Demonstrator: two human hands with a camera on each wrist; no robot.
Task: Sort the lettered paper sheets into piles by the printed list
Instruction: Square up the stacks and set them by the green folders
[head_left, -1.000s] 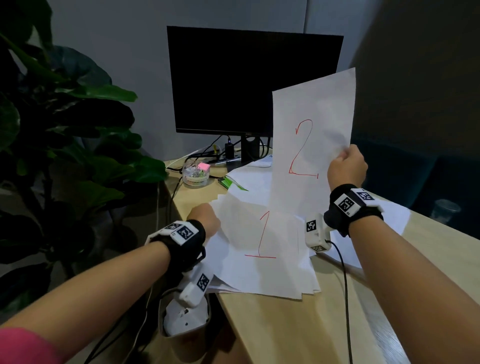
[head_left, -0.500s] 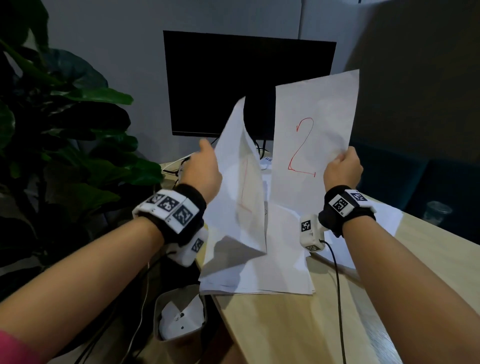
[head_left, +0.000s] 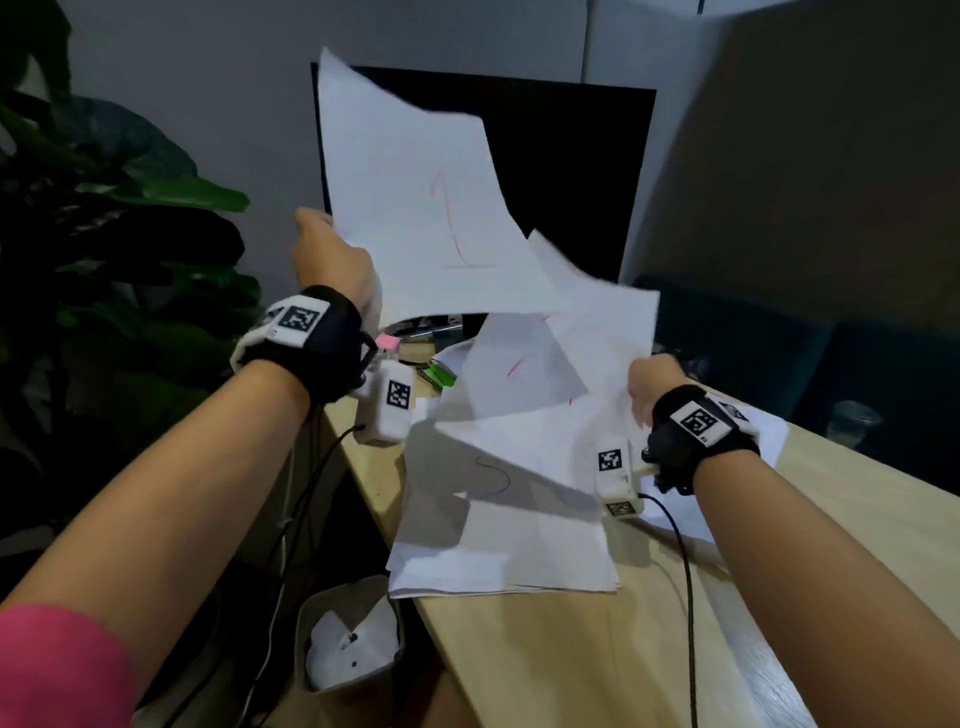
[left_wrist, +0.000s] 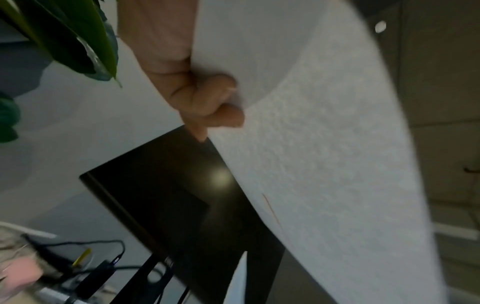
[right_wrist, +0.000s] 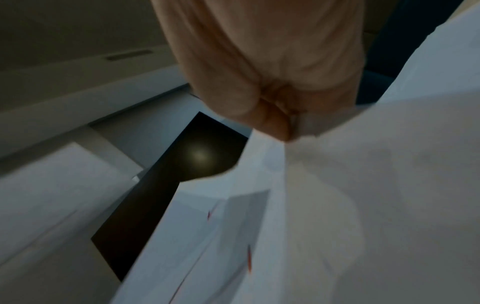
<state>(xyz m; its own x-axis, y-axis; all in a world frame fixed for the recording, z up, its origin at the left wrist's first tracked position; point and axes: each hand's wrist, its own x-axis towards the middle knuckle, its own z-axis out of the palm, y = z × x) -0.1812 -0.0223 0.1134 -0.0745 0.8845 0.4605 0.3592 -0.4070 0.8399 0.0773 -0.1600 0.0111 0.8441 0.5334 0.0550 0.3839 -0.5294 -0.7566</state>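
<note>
Your counter (head_left: 545, 654) carries the big stack of sheets (head_left: 509, 545) lying flat near its left edge, with a dark monitor (head_left: 571, 182) standing behind it; above the stack your left hand (head_left: 332, 260) holds the sheet marked 1 (head_left: 415, 208) upright in front of the screen, and in the left wrist view its fingers (left_wrist: 207, 100) are curled round the paper's edge, pinching it against the thumb; your right hand (head_left: 649, 384) sits lower at the stack's right side, gripping a second sheet (head_left: 571, 338) that bends and blurs, its red mark only partly readable; the right wrist view shows those fingers bunched tight on the paper. Judging from this, you are carrying one sheet per hand toward its pile; keep each pinch near an edge so the number stays visible, check it against the list, lay each sheet flat and square on its pile, and loosen the right grip enough to avoid creasing.
</note>
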